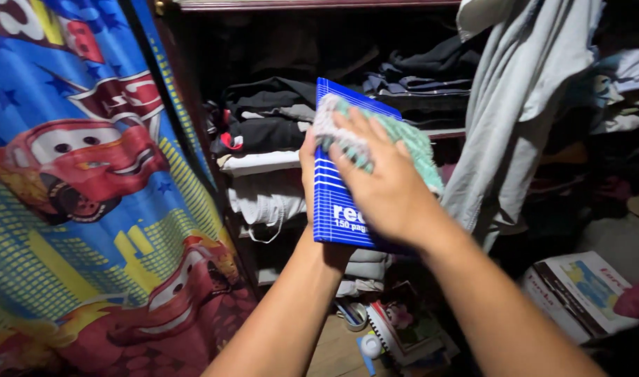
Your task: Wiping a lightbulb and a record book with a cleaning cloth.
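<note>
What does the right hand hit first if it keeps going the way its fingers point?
The right hand already presses a green fluffy cloth on the blue notebook; beyond, probably folded dark clothes, depth unclear.
</note>
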